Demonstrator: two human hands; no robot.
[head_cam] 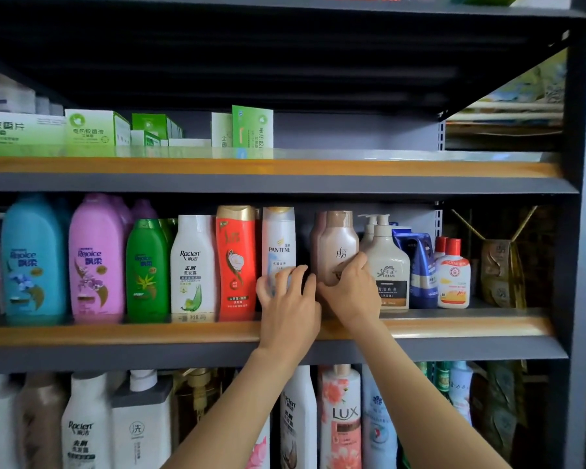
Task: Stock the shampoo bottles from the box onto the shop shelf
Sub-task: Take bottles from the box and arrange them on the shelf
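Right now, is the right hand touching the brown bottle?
Touching. The head view shows the right hand with fingers curled round the lower front of the brown bottle, with no gap visible.

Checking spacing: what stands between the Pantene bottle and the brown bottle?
Head view: no bottle; a dark gap between the Pantene bottle and brown bottle, the hands meeting low.
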